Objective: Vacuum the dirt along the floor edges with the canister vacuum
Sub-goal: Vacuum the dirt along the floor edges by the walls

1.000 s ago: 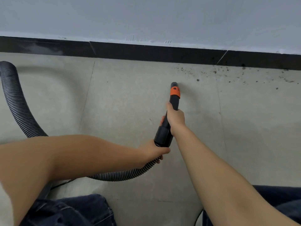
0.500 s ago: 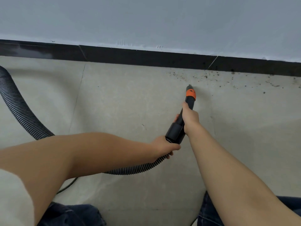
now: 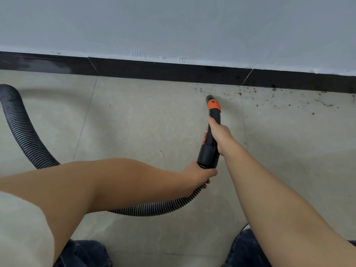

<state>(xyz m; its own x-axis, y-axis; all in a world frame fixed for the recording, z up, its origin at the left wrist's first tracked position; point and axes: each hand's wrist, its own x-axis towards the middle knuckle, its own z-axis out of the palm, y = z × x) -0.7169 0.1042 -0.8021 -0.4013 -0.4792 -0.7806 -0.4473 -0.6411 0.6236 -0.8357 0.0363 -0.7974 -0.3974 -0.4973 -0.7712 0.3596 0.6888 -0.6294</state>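
Observation:
A black vacuum nozzle with an orange collar points at the floor near the wall. My right hand grips the nozzle's middle. My left hand holds the ribbed hose where it joins the nozzle's thick black cuff. The hose loops under my left forearm and runs off at the left edge. Dark dirt specks lie scattered along the floor edge, just ahead and to the right of the nozzle tip. The canister itself is out of view.
A black baseboard runs along the foot of a pale grey wall. The floor is beige tile with thin grout lines. My knees in dark jeans show at the bottom.
The nozzle tip has moved forward toward the baseboard and now sits at the left end of the dirt strip. Both hands keep the same hold.

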